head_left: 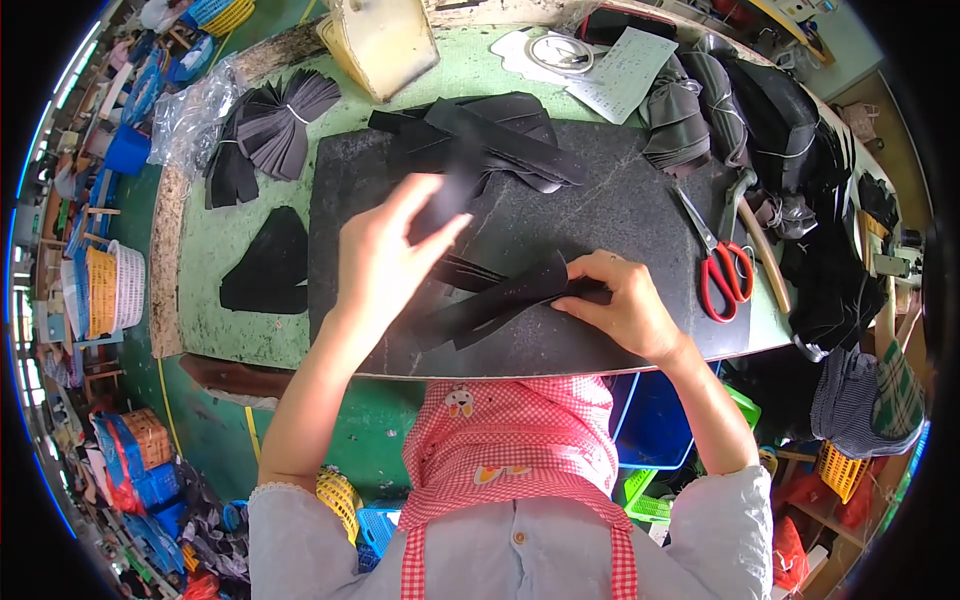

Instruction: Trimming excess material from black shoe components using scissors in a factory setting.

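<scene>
My right hand (pixel 620 300) pinches several black fabric strips (pixel 505 305) at their right end, low over the dark board (pixel 610 220). The strips fan out to the left, and some loop over near my fingertips. Above and to the left, my left hand (pixel 385 245) has a dark piece of fabric (pixel 450 195) between thumb and fingers, smeared by motion. Just beyond it lies a loose pile of black strips (pixel 515 140) at the board's far edge.
Red-handled scissors (pixel 722 270) lie right of my right hand, beside a wooden-handled tool (pixel 765 255). Tied fabric bundles (pixel 280 125) sit at the far left, grey bundles (pixel 678 120) at the far right. A black cut piece (pixel 268 265) lies left, and a yellowish block (pixel 385 45) stands behind.
</scene>
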The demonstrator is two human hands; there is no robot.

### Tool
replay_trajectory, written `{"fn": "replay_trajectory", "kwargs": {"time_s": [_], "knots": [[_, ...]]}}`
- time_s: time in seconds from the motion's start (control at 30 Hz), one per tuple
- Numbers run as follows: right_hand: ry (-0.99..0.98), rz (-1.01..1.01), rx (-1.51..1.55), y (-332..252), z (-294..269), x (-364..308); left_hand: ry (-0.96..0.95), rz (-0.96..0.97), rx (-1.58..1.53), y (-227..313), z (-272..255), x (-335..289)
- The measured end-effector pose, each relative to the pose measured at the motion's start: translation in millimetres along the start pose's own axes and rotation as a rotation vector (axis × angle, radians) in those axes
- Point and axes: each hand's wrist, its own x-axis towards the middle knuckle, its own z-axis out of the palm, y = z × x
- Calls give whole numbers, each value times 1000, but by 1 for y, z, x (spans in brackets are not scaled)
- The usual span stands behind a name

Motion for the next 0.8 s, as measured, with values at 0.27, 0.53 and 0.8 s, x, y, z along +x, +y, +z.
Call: {"fn": "replay_trajectory", "kwargs": {"time_s": [0.27,0.53,0.8], "knots": [[44,-119,-46,-6,4,-3,-544,172,0,14,14,-4],[-33,-150,-50,-6,0,-4,-315,-208,-499,4,22,-8],[-97,-250,-195,-14,-4,-18,-192,-241,-457,19,-26,23]]}}
